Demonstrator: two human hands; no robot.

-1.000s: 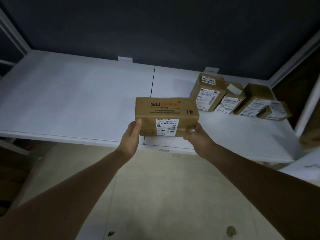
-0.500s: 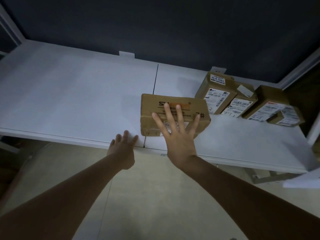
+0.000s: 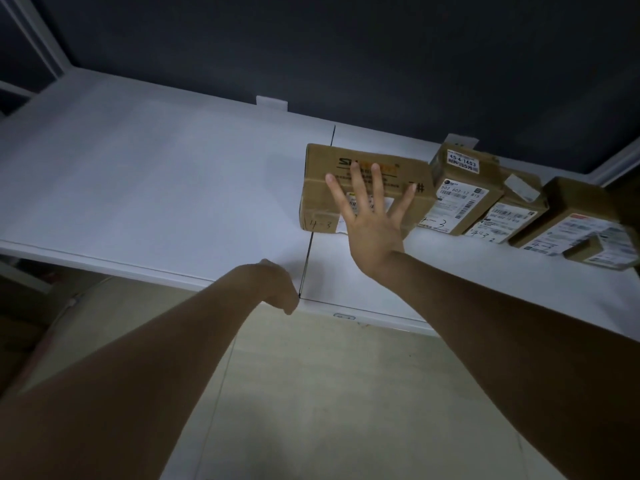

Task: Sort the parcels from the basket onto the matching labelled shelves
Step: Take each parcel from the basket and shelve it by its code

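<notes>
White shelving [image 3: 145,188] against a dark wall fills our view, with pale floor showing below its front edge. Our right hand [image 3: 372,220] is spread wide, fingers [image 3: 356,183] fanned and flat against the front face of the brown parcel [image 3: 346,174], gripping nothing; it looks to us like a push rather than a hold. Our left hand [image 3: 277,289] hangs loosely curled at the shelf's front lip, empty as far as we can tell, though its fingers are turned away from us. The parcel sits on the shelf across the seam between two panels, marked "4-3" by hand at its lower left corner, its right end just beside the row of labelled parcels [image 3: 460,195] that bear similar handwritten marks. To do this well, we judge we should press evenly with the palm so the box slides straight back without twisting, stop once it lines up with its neighbours, and keep its label facing out. The basket is out of view.
</notes>
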